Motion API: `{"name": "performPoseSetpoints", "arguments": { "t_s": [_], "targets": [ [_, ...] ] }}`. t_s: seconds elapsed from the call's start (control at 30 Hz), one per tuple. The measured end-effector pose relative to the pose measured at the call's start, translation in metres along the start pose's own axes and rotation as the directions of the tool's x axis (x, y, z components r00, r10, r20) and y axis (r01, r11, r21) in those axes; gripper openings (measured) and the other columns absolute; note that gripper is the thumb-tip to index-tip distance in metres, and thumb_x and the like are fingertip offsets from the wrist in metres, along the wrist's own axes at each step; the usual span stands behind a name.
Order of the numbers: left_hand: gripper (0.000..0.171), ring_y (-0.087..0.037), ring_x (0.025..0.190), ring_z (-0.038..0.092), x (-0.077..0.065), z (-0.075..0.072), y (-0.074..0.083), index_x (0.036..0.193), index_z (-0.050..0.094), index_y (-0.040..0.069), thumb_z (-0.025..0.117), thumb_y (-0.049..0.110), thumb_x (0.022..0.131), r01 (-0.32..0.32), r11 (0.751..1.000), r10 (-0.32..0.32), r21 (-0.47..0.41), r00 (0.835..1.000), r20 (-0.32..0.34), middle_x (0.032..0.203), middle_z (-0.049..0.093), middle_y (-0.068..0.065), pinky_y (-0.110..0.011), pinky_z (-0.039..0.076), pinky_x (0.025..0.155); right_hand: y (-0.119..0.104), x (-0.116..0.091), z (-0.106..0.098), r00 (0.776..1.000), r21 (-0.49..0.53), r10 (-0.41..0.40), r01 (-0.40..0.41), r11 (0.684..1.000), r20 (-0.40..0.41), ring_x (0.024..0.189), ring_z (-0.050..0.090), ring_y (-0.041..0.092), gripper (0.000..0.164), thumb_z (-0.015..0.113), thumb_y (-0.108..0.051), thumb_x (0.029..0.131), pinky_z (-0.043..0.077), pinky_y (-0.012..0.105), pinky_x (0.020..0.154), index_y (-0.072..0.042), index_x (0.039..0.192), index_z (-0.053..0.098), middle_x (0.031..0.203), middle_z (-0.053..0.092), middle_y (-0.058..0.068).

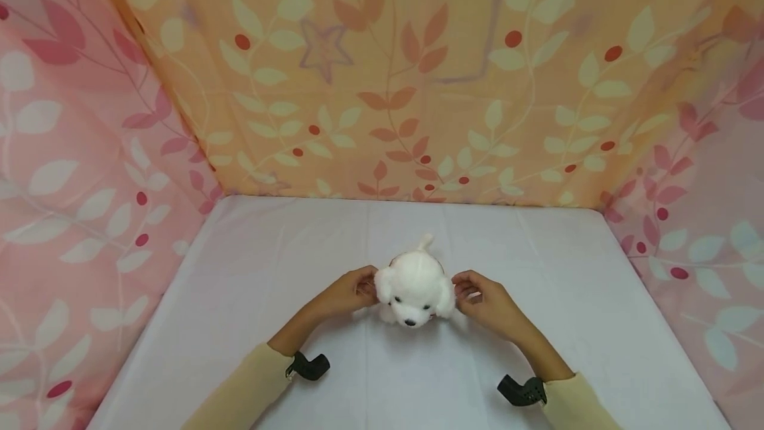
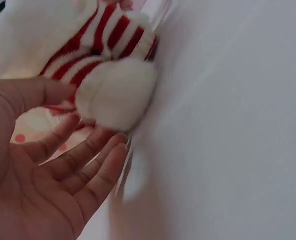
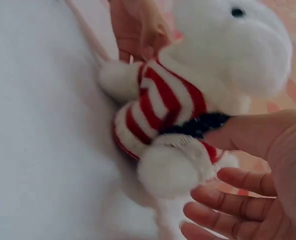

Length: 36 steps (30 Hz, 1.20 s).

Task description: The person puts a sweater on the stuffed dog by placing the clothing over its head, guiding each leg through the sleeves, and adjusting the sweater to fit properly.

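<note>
A white plush dog (image 1: 414, 284) stands on the white-covered table, facing me, with its short tail up at the back. It wears a red-and-white striped shirt (image 3: 160, 100) with a dark blue patch (image 3: 198, 125) on one side. My left hand (image 1: 346, 292) is at the dog's side on the left; its thumb lies over the shirt and its relaxed fingertips come right up to a round white paw (image 2: 120, 95). On the other side is my right hand (image 1: 486, 304), thumb at the blue patch, fingers loosely spread beside another paw (image 3: 170, 170).
A white cloth (image 1: 286, 237) covers the table. Orange leaf-patterned fabric (image 1: 382, 85) hangs along the back edge, with pink patterned fabric (image 1: 89, 184) at the left and more at the right. Each wrist carries a black camera mount (image 1: 310, 367).
</note>
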<state>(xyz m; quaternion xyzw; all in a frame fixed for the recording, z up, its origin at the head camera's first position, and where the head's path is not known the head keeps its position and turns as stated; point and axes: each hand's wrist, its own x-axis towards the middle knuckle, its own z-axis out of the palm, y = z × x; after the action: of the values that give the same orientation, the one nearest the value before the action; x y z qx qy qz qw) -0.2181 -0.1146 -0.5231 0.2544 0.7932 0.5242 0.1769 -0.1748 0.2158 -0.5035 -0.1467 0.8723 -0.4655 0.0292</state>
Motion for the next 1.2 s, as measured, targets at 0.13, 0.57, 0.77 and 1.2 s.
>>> {"name": "performPoseSetpoints", "arguments": {
  "t_s": [0.13,0.57,0.77,1.2],
  "targets": [
    [0.051,-0.010,0.091,0.065,-0.002,0.013,0.007,0.130,0.062,0.010,0.082,0.023,0.085,-0.027,0.994,0.030,0.107,0.999,-0.027,0.104,0.071,0.002,-0.029,0.055,0.077,-0.006,-0.006,0.012,0.998,-0.055,-0.067,0.067,0.996,-0.006,0.091,0.064,0.016,0.042,0.086,-0.014,0.080,0.056,0.032,0.078,-0.007,0.117,0.066,0.102,0.069,-0.001],
    [0.033,-0.006,0.086,0.062,0.007,0.033,0.011,0.108,0.071,0.009,0.085,0.019,0.079,-0.047,0.973,0.083,0.226,0.985,-0.154,0.098,0.074,0.001,-0.026,0.052,0.075,-0.007,-0.001,0.031,0.999,-0.137,-0.038,0.040,0.990,0.018,0.101,0.063,0.026,0.064,0.095,-0.012,0.067,0.052,0.045,0.085,-0.002,0.121,0.061,0.112,0.064,0.008],
    [0.035,-0.009,0.094,0.064,0.004,0.031,0.010,0.114,0.071,0.008,0.083,0.017,0.083,-0.043,0.975,0.083,0.220,0.981,-0.175,0.104,0.074,-0.001,-0.028,0.052,0.080,-0.005,0.000,0.040,0.984,-0.123,-0.178,0.175,0.977,-0.020,0.110,0.062,0.029,0.077,0.095,-0.010,0.065,0.051,0.045,0.090,0.000,0.131,0.055,0.123,0.062,0.013],
    [0.037,-0.008,0.090,0.062,0.003,0.035,0.008,0.114,0.069,0.008,0.084,0.015,0.081,-0.071,0.964,0.118,0.257,0.978,-0.174,0.103,0.074,-0.001,-0.027,0.051,0.078,-0.008,0.004,0.063,0.958,-0.496,-0.114,-0.033,0.868,-0.263,0.053,0.047,0.011,0.045,0.081,-0.017,0.079,0.036,0.032,0.045,-0.011,0.116,0.056,0.063,0.056,-0.004]
  ]
}}
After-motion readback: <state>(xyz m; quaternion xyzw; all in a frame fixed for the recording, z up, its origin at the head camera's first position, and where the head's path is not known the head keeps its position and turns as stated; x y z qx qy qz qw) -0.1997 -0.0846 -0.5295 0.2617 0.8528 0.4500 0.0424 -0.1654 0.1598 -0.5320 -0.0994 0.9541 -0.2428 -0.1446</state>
